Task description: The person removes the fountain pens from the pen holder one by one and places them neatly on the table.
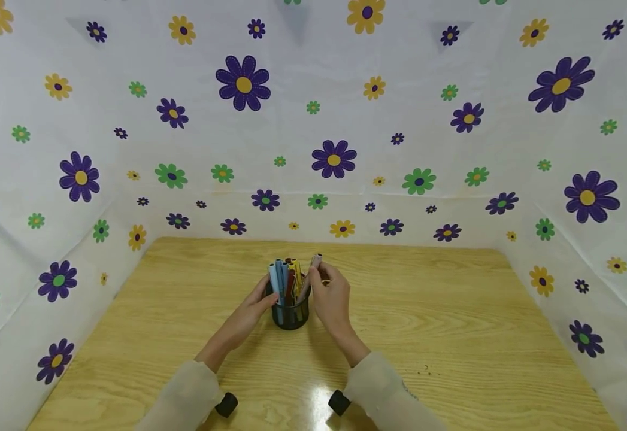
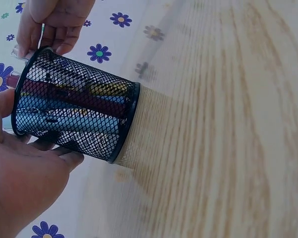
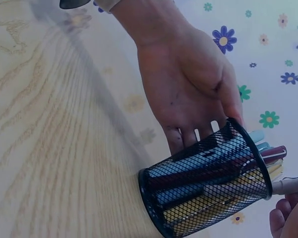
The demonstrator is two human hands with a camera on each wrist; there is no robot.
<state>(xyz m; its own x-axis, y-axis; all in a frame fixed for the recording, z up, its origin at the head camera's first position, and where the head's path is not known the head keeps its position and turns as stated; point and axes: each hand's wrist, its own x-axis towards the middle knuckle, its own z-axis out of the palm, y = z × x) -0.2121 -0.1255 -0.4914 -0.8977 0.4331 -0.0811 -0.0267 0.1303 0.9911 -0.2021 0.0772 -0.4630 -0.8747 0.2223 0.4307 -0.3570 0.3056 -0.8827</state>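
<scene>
A black mesh pen holder [image 1: 290, 317] stands upright on the table. Light blue pens [image 1: 273, 278], a dark red pen [image 1: 290, 287] and yellow pens [image 1: 298, 272] lean inside it. My left hand [image 1: 245, 320] holds the holder from the left, thumb on the near side; in the right wrist view the left hand's [image 3: 188, 79] fingers go behind the mesh. My right hand [image 1: 332, 299] pinches the upper end of a light grey pen [image 1: 316, 260] at the right of the rim. The grey pen's [image 3: 289, 186] lower part is still within the holder [image 3: 208, 183].
The wood-grain table [image 1: 442, 311] spreads to both sides. A white flower-printed sheet [image 1: 302, 131] rises behind it and along the sides. Black wrist-worn pieces [image 1: 227, 405] sit by the sleeves. Small dark specks [image 1: 426, 368] lie on the table at the right.
</scene>
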